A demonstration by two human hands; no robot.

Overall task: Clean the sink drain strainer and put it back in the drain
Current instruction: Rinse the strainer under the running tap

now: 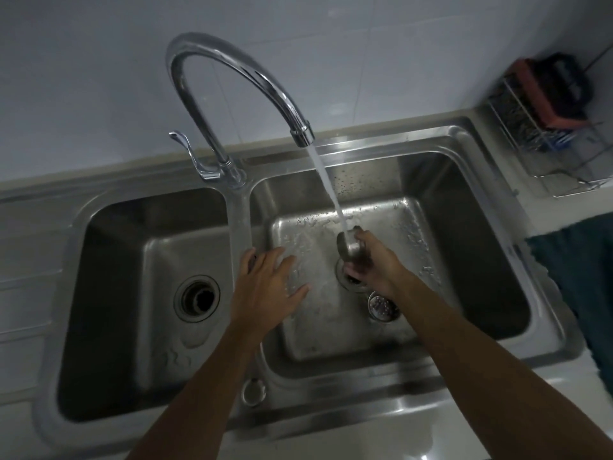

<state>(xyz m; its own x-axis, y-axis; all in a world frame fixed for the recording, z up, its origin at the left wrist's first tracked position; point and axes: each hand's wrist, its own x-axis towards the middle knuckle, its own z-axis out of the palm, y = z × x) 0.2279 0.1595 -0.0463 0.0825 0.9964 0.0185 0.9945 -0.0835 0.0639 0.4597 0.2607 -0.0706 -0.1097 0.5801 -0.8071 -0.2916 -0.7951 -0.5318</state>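
Glossy chrome faucet (232, 66); brushed steel sink (477, 207), wet.

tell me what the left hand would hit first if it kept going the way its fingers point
Probably the floor of the right basin, then its back wall. The left hand is open, fingers spread, pointing away and slightly right, left of the water stream. Nothing else shows in that line, though depth is unclear.

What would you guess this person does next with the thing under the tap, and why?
Probably turn the strainer a little under the stream. The right hand holds it above the open drain with water hitting only one side; the left hand hovers free and open. Turning it would rinse the rest before it goes back in.
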